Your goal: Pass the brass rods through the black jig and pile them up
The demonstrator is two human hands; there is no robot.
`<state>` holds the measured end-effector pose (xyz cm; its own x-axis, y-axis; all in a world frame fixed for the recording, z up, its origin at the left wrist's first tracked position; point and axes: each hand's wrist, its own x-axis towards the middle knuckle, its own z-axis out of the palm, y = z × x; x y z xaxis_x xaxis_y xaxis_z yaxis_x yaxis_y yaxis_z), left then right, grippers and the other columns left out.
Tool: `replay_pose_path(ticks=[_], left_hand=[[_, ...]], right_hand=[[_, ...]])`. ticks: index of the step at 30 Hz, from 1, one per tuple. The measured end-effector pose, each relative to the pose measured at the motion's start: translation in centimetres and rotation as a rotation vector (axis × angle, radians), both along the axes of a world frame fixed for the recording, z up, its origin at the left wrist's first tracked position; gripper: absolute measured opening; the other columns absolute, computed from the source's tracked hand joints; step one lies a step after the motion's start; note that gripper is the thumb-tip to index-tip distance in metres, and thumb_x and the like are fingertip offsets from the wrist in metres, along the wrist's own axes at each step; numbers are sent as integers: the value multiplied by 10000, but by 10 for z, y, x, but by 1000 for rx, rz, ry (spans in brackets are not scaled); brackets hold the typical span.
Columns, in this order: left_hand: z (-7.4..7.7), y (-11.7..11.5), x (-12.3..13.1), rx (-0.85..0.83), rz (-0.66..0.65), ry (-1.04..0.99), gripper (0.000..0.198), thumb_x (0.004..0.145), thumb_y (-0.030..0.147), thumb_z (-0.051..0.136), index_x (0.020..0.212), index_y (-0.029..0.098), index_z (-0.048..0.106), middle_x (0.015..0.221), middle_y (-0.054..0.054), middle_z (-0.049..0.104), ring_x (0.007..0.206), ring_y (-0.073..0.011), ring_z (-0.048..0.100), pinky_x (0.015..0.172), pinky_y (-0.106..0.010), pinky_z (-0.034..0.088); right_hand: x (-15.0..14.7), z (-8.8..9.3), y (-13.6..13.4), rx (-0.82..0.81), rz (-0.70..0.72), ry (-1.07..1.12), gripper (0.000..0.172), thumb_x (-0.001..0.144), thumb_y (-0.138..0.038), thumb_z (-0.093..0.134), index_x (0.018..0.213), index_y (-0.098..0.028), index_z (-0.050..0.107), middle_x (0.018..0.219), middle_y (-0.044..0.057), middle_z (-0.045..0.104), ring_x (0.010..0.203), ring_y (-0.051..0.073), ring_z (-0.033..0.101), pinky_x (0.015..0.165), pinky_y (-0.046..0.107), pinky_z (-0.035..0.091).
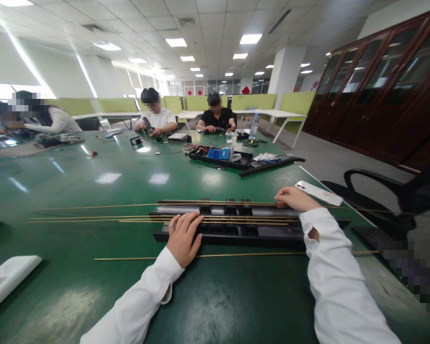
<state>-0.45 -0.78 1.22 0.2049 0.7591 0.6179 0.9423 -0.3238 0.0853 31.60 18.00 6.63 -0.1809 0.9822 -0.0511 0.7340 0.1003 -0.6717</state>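
Observation:
Thin brass-coloured rods (93, 219) lie lengthwise over a long black channelled bar (232, 236) on the green table. My left hand (184, 236) rests flat across the rods and the bar's left part, fingers stretched out. Over the bar's right end, my right hand (297, 198) has its fingertips pinched together at the rearmost thin rod (251, 204). That rod runs out past both ends of the bar. In front of the bar, one more brass-coloured rod (129, 259) lies on the table, passing below my left wrist and behind my right sleeve. Small black blocks (230, 209) sit along the bar.
A white phone (318, 193) lies behind my right hand. Farther back are a black tray (243, 163) with blue parts, a black strip (272, 166) and a water bottle (254, 126). A white object (10, 277) is at left. Several people sit across the table.

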Motion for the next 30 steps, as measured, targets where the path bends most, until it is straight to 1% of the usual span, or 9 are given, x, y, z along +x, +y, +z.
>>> replay_pose_path(ticks=[3,6,11,15,17,21,24,30], left_hand=[[-1,1,-1,9,1,6,390,818,221,394,1205,185,424,1229,-88,481,1148,-222,404,989,-417,189],[-2,2,0,17,-1,8,387,819,226,396,1203,185,428,1228,-89,481,1149,-223,403,990,-417,188],[-2,2,3,15,1,16,389,821,221,393,1207,189,422,1233,-89,477,1155,-223,396,991,-421,185],[-1,2,6,13,5,18,389,819,217,396,1206,185,421,1237,-89,473,1160,-220,392,992,-419,186],[0,2,6,12,5,16,387,819,217,397,1204,186,422,1237,-87,473,1160,-218,393,993,-418,185],[0,2,7,10,0,12,384,822,218,392,1204,190,422,1239,-89,474,1160,-219,394,994,-420,182],[0,2,8,8,0,10,386,822,219,392,1206,192,421,1237,-90,476,1158,-222,396,992,-422,182],[1,1,8,10,0,22,389,818,209,389,1205,187,420,1232,-94,477,1155,-224,399,988,-422,189]], right_hand=[[0,0,2,27,21,-31,98,691,-254,546,628,-179,551,639,52,688,666,164,643,654,244,478],[-7,3,0,80,69,-56,109,691,-276,533,687,-176,578,719,48,698,729,162,636,688,241,469],[-34,14,-16,133,219,-85,114,680,-256,519,693,-170,592,745,38,687,725,149,614,670,219,452],[-54,19,-27,115,310,-96,103,661,-231,530,695,-164,599,721,30,676,704,146,602,652,213,443],[-59,20,-30,107,302,-108,89,657,-199,518,683,-162,594,699,32,673,690,144,600,643,211,438],[-63,20,-31,120,224,-129,86,640,-139,494,640,-161,578,666,39,670,666,140,599,622,204,431],[-64,19,-31,131,213,-118,89,635,-138,494,622,-165,577,633,32,660,638,137,595,605,203,429],[-62,16,-29,113,174,-85,94,601,-142,522,650,-178,593,579,-2,641,586,124,580,574,196,424]])
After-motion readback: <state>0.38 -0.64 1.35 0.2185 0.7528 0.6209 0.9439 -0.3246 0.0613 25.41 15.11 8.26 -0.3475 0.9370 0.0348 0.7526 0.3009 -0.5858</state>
